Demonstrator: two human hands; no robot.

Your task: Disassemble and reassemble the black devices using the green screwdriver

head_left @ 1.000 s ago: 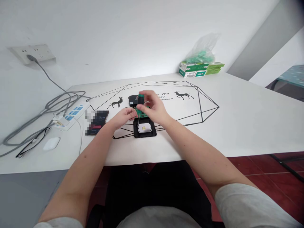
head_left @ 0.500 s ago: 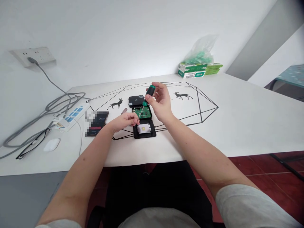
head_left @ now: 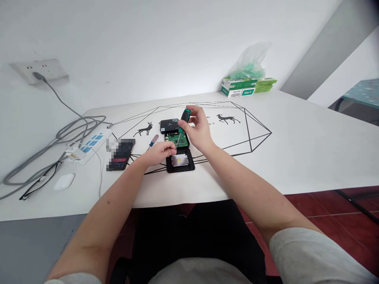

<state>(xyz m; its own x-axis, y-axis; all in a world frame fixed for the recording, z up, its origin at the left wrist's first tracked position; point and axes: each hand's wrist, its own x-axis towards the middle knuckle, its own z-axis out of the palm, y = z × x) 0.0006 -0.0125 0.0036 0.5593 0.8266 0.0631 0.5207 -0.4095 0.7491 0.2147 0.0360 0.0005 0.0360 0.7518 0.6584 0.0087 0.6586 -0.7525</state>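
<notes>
My right hand (head_left: 199, 130) grips a green and black screwdriver (head_left: 183, 120) by its handle, the shaft slanting down and left toward my left hand (head_left: 158, 153). The left fingers pinch at the shaft's tip, beside a green circuit board (head_left: 177, 139). Below the board lies an open black case (head_left: 180, 162) with a pale square pad inside. A black box (head_left: 169, 126) sits just behind the board.
A second small screwdriver (head_left: 153, 141) lies left of the board. A dark phone (head_left: 121, 154) is farther left, then a power strip (head_left: 89, 145) with grey cables, glasses (head_left: 38, 182) and a white mouse (head_left: 64, 182). Green boxes (head_left: 247, 86) under a plastic bag stand at the back right.
The right hand lifted the screwdriver from upright over the board and tilted it; the left hand moved right to the shaft's tip. The small screwdriver is now uncovered.
</notes>
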